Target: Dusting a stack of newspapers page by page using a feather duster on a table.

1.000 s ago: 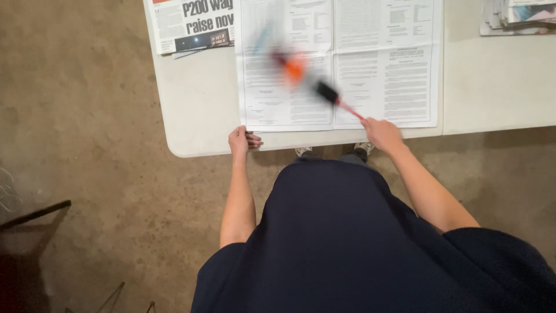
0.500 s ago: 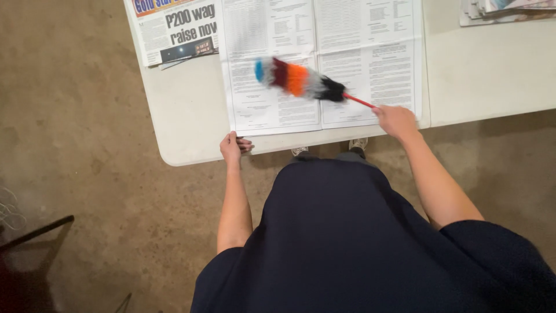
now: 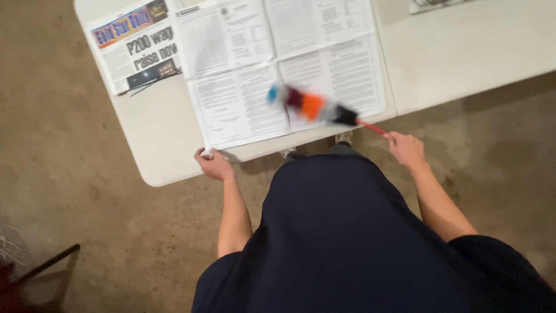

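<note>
Two hands were at work at the near edge of a white table (image 3: 457,58), seen from the head camera looking straight down. The right hand (image 3: 407,149) was closed around the thin red handle of a duster (image 3: 313,106), and it was just off the table edge, over the floor (image 3: 75,197). The duster's head, with blue, dark, orange and black tufts, was blurred and lay above the lower part of an open newspaper (image 3: 278,69), near the middle fold. The left hand (image 3: 213,164) gripped the table edge at the lower left corner of this newspaper, with the fingers curled over the corner of the sheet, holding it down. The open newspaper was spread flat and covered much of the table between the two hands. To its left a folded newspaper (image 3: 136,49) with a coloured front page lay beside it, tilted a little. At the far right edge of the table some more papers (image 3: 431,6) were partly visible. The person wore a dark garment, and two shoes (image 3: 344,138) showed under the table edge.
</note>
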